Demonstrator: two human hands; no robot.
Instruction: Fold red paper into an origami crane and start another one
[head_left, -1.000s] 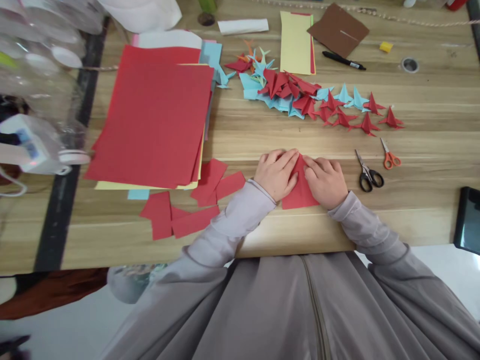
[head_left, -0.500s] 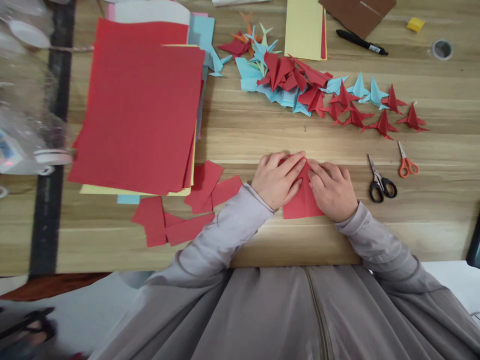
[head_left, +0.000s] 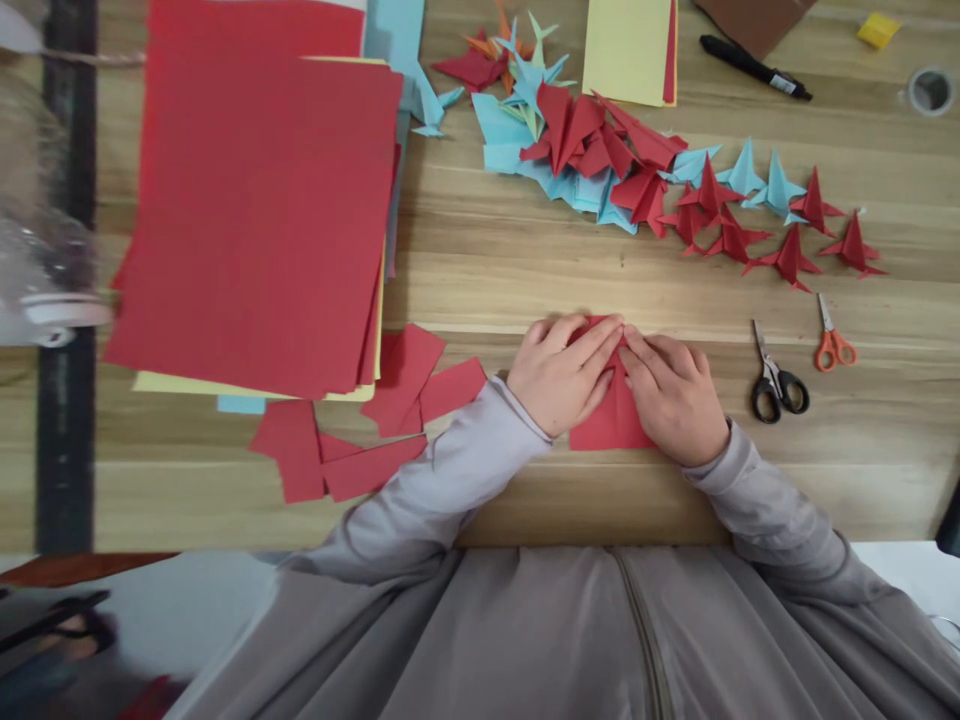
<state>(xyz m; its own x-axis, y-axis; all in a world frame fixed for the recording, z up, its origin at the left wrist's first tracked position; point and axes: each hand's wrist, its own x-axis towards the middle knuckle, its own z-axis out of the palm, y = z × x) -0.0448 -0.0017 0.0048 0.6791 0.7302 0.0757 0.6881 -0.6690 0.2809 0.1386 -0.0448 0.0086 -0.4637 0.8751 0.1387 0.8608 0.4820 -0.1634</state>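
Note:
A small red sheet of paper point(head_left: 609, 418) lies on the table in front of me, with a crease running down its middle. My left hand point(head_left: 562, 372) grips it at the upper left, fingers close together and pressing its top edge down. Closed over the upper right part is my right hand point(head_left: 675, 392), its fingertips pressed to the paper. The two hands' fingertips almost meet at the top. Beneath the fingers, the paper's folds are partly hidden.
Red paper offcuts point(head_left: 375, 465) and a large stack of red sheets point(head_left: 255, 220) lie left. Folded paper cranes point(head_left: 570, 130) spread across the back. Black-handled scissors point(head_left: 772, 385), orange-handled scissors point(head_left: 832, 345), a black pen point(head_left: 750, 65) and a tape roll point(head_left: 930, 92) are right.
The whole view has shifted a little, so objects at the sides sit farther outward. Both hands stay on the red paper, fingertips still at its top edge.

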